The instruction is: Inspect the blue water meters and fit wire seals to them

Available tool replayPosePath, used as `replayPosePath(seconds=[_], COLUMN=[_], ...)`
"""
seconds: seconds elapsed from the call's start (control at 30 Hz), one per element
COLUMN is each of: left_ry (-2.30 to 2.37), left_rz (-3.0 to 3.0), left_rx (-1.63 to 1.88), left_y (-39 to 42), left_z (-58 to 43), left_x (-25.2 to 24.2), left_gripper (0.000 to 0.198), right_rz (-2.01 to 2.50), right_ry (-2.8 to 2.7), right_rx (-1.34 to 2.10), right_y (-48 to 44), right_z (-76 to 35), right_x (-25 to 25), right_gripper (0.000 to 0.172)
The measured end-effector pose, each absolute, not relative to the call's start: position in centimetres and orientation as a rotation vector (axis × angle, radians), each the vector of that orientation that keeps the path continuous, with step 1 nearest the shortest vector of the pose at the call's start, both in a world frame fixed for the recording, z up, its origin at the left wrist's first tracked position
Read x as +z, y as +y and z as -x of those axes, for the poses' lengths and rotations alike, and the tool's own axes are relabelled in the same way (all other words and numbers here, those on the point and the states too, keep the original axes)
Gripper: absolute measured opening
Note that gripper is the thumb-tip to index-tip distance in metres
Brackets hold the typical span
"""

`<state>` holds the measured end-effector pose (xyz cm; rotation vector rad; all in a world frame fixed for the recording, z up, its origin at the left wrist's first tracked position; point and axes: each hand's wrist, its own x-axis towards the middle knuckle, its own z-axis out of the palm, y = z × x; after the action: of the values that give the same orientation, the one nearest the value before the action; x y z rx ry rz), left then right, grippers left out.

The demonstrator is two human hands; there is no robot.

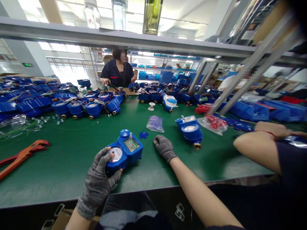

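My left hand (pixel 99 180), in a grey knitted glove with bare fingertips, grips a blue water meter (pixel 129 151) by its round dial end. The meter has a white dial and a square display, and it is tilted up at the table's front edge. My right hand (pixel 165 147), gloved alike, is closed low over the green table (pixel 144 172), to the right of the meter. What its fingers hold, if anything, is hidden. Close by are a small pile of tiny blue pieces (pixel 143 134) and a clear bag of blue-purple material (pixel 155 123).
Another blue meter (pixel 190 129) stands to the right, near a bag of red parts (pixel 213 124). An orange-red pipe cutter (pixel 26 155) lies at left. Many wired blue meters (pixel 92 107) line the back. A co-worker's arm (pixel 259 147) rests at right; another person (pixel 118 72) sits opposite.
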<state>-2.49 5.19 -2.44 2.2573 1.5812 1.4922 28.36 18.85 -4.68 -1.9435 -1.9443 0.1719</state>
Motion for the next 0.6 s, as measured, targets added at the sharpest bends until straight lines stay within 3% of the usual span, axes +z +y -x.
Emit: replayPosePath(seconds=[0.13,0.37,0.6], left_ry=[1.615,1.642,1.646], left_rz=[-2.135,-2.050,-2.021], left_rx=[1.552,1.649,1.663], left_y=[4.8,5.2,5.2], left_z=[1.4,0.6,0.4], left_x=[-1.7,-2.2,-2.3], left_gripper=[0.040,0.041,0.043], right_rz=[1.901,1.794,1.623], right_ry=[-1.896,-1.960,-1.896], right_rx=[0.219,0.312,0.439], right_y=[18.9,18.7,14.9], right_z=[-29.5,-29.5,-27.0], right_x=[-4.3,-4.4,-3.2], right_gripper=[0.026,0.010,0.015])
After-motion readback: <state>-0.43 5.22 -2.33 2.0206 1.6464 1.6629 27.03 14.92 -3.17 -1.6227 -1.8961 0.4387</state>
